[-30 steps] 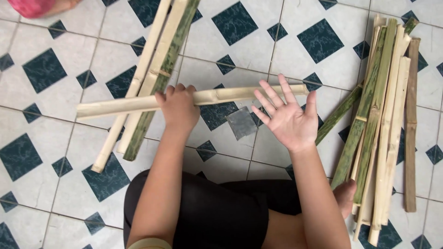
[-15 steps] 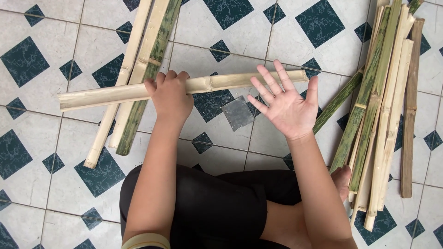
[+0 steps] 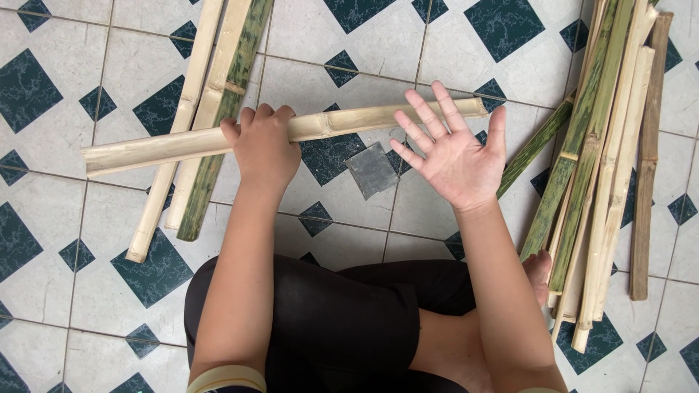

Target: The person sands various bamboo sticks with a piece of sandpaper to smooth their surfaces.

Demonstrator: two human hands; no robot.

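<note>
Long pale split bamboo strip [image 3: 349, 120], held level above the tiled floor [image 3: 58, 218], sits slightly higher in view than a moment ago. The left hand [image 3: 261, 145] stays curled around its middle; the right hand [image 3: 455, 149], fingers [image 3: 422, 109] spread, palm up, overlaps its right part. Both flanking bundles of green and tan bamboo strips [image 3: 604, 160] are cropped at the frame's top.

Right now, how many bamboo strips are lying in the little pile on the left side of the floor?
3, side by side under the held strip: a pale outer strip, a pale middle strip and a green strip. More could lie hidden beneath.
</note>
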